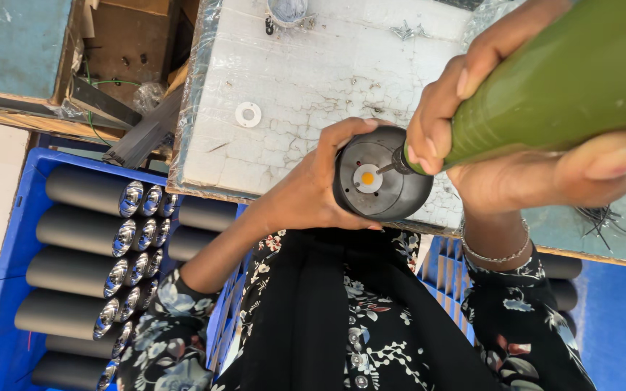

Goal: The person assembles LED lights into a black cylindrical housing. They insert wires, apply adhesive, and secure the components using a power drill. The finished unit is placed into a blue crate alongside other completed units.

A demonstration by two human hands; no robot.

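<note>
My left hand (313,192) grips a black round lamp housing (393,197) from its left side, holding it at the near edge of the workbench. Inside the housing sits a small white disc with an orange centre (367,178). My right hand (516,156) is wrapped around a fat green power screwdriver (574,80), with the fingertips near its nose. The tool's thin bit (387,167) points into the housing beside the disc.
A white cracked work surface (313,80) carries a white washer (248,114) and loose screws (406,30). A blue crate (9,289) on the left holds rows of black cylinders with chrome reflectors (103,239). Another blue crate (610,318) sits right. A cardboard box (132,43) lies far left.
</note>
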